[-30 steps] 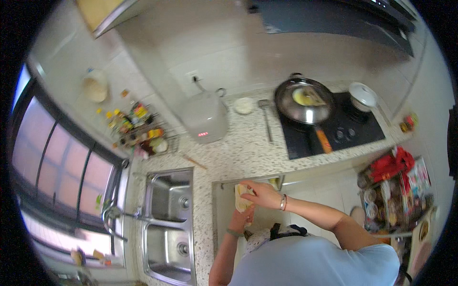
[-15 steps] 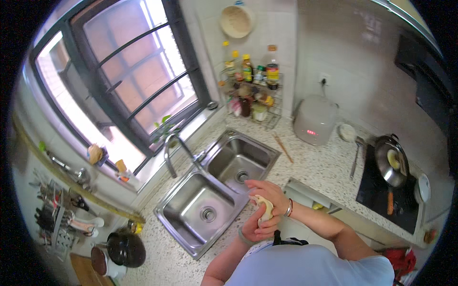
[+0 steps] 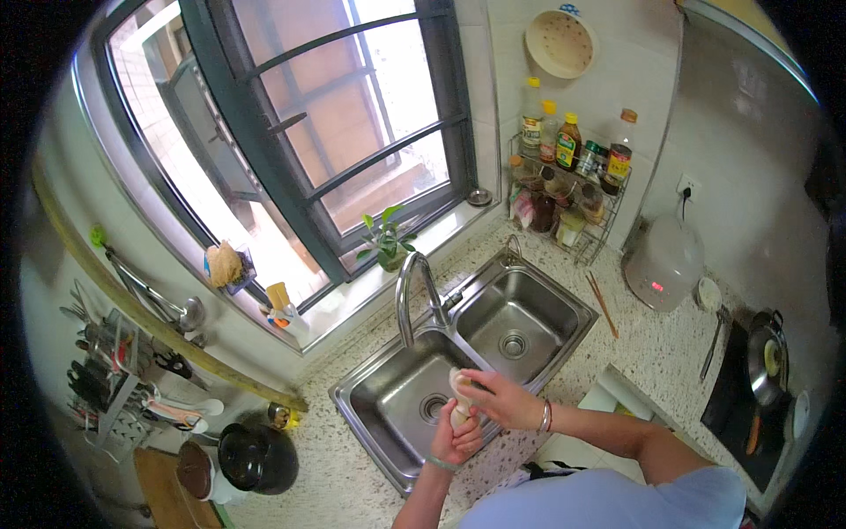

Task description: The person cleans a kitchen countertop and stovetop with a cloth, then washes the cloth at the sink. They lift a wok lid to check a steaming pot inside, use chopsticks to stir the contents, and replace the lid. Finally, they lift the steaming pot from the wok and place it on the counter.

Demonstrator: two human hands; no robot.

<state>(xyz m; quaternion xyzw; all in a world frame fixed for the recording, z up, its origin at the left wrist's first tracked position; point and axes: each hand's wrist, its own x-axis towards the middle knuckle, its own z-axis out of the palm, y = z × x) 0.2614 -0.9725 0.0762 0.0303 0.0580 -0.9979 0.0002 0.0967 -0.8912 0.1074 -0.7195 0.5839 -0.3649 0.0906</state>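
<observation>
Pale peeled vegetable point(image 3: 458, 388) held over the sink.
It's a cream-coloured, stubby piece, standing roughly upright w/ its rounded top end showing approx. above the fingers. Lower part is hidden in the grip of both hands, so its full shape can't be told. It sits above the left sink basin, near the front edge.

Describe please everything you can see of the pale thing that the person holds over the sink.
The pale object is small, elongated and cream-coloured, rounded at its top; its kind cannot be told. It stands roughly upright above the left basin of the steel double sink, near the divider. The left hand wraps its lower end from below, and the right hand covers its side from the right, so only the upper part shows. No water is seen running from the faucet.
</observation>
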